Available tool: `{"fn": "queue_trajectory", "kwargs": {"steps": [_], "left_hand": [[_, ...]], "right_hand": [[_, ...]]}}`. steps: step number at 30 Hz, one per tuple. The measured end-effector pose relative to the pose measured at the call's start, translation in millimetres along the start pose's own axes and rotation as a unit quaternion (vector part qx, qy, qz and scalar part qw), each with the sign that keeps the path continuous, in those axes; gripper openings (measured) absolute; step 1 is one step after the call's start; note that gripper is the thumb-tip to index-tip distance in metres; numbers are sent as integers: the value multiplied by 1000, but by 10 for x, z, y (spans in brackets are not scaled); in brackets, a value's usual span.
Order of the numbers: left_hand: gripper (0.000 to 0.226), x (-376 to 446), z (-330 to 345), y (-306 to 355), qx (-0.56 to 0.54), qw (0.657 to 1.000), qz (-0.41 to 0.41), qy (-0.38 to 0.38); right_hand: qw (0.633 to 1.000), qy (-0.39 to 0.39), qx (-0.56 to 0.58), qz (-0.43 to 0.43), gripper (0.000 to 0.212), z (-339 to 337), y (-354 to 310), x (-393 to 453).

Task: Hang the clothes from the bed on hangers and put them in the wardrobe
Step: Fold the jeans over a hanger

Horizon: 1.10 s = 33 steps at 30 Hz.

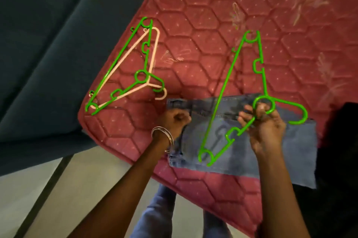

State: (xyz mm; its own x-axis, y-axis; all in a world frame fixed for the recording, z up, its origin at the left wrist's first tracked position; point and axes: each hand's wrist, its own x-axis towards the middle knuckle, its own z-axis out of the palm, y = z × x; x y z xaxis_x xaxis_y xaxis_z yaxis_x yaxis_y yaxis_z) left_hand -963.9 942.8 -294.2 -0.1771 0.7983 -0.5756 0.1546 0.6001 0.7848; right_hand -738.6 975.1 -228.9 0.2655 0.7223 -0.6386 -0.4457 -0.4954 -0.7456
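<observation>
— What are the fingers (251, 111) doing?

— Those of the right hand (265, 127) are curled round the neck of a green hanger (222, 92), pinching it at the ring where the hook joins the two sloping arms. The left hand (174, 121) is clenched on the waistband edge of the folded jeans (242, 150), knuckles up, with thin metal bangles (163, 137) on the wrist.

— What is the hanger like?

— Thin moulded plastic, bright green, a long triangle with small notches along its arms and an open hook at the right end. It is held over the jeans, its long bar slanting from the near edge of the denim up toward the far part of the bed.

— And the jeans?

— Faded blue denim, folded into a broad flat rectangle, lying on the mattress (232, 24) just under both hands. A back pocket's stitching shows below the hanger.

— How many hangers in all?

— Three. The one in the right hand, and two stacked to the left near the mattress corner: a second green hanger (124, 53) on top of a pale pink hanger (155, 43) of the same shape. That pair lies well apart from the left hand.

— What surrounds them?

— The mattress is red, quilted in hexagons with faint floral print. A dark teal upholstered surface (48, 43) sits beyond its corner, pale floor (29, 189) below. Something black (339, 140) lies at the right edge; I cannot tell what.
</observation>
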Motion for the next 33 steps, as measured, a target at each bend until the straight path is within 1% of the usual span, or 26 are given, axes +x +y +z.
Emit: {"fn": "queue_trajectory", "kwargs": {"steps": [1, 2, 3, 4, 5, 6, 8, 9, 10, 11, 13, 14, 15, 17, 18, 19, 20, 21, 22, 23, 25, 26, 28, 30, 31, 33], "left_hand": [[12, -36, 59, 24, 58, 996, 47, 49], [7, -87, 190, 33, 142, 979, 107, 102], [9, -140, 286, 57, 236, 947, 151, 155], [13, -242, 483, 80, 303, 917, 182, 183], [15, -334, 630, 122, 327, 901, 210, 195], [15, -436, 816, 151, 318, 901, 233, 181], [23, -619, 1254, 190, 247, 938, 233, 71], [34, -700, 1476, 227, 203, 960, 194, -14], [45, -776, 1726, 258, 169, 970, 145, -98], [54, -833, 1902, 296, 163, 966, 101, -173], [70, -951, 2288, 300, 227, 927, 73, -288], [74, -992, 2424, 263, 277, 902, 77, -321], [70, -1063, 2574, 229, 323, 884, 79, -330], [51, -1177, 2766, 154, 370, 877, 74, -296], [38, -1240, 2862, 139, 393, 880, 75, -256], [29, -1299, 2917, 135, 425, 878, 81, -207], [25, -1342, 2947, 121, 458, 870, 94, -157], [26, -1380, 2971, 114, 479, 863, 106, -118], [29, -1386, 2958, 78, 483, 863, 117, -91], [32, -1407, 2929, 58, 465, 874, 119, -75], [33, -1421, 2838, -23, 374, 922, 92, -50], [26, -1417, 2778, -68, 304, 950, 60, -31], [19, -1404, 2662, -131, 126, 992, -4, 30], [25, -1347, 2555, -169, 2, 995, -62, 84], [27, -1324, 2509, -185, -35, 991, -87, 93], [27, -1295, 2450, -226, -58, 987, -106, 106]], "right_hand": [[1000, 17, -13, -14, 12, -184, -10, 3], [999, 35, -24, -24, 15, -411, -34, -1], [998, 44, -30, -30, 17, -588, -20, 6], [997, 57, -39, -33, 19, -825, -27, -20], [996, 62, -50, -36, 19, -977, 15, -26], [995, 67, -60, -39, 19, -1140, 44, -44], [991, 85, -93, -51, 17, -1464, 131, -74], [987, 91, -122, -55, 17, -1615, 150, -88], [982, 92, -154, -60, 21, -1770, 149, -82], [975, 79, -199, -65, 25, -1840, 153, -78], [951, 54, -290, -91, 20, -2012, 83, -51], [938, 42, -331, -99, 10, -2063, 61, -16], [917, 32, -386, -93, 9, -2138, 1, 8], [860, -36, -502, -88, 35, -2239, -90, 59], [841, -78, -527, -93, 46, -2300, -172, 61], [827, -112, -541, -101, 50, -2361, -216, 85], [809, -134, -563, -103, 47, -2437, -250, 111], [793, -131, -587, -92, 42, -2528, -281, 122], [784, -95, -608, -74, 43, -2618, -281, 137], [791, -31, -609, -55, 48, -2725, -269, 142], [824, 98, -557, -17, 61, -2911, -183, 124], [838, 138, -528, 1, 70, -2973, -117, 101], [871, 162, -462, 36, 77, -3050, -2, 72], [899, 174, -400, 33, 53, -3059, -18, 77], [909, 171, -380, 19, 41, -3043, -60, 76], [922, 138, -361, -26, 29, -2940, -178, 54]]}}
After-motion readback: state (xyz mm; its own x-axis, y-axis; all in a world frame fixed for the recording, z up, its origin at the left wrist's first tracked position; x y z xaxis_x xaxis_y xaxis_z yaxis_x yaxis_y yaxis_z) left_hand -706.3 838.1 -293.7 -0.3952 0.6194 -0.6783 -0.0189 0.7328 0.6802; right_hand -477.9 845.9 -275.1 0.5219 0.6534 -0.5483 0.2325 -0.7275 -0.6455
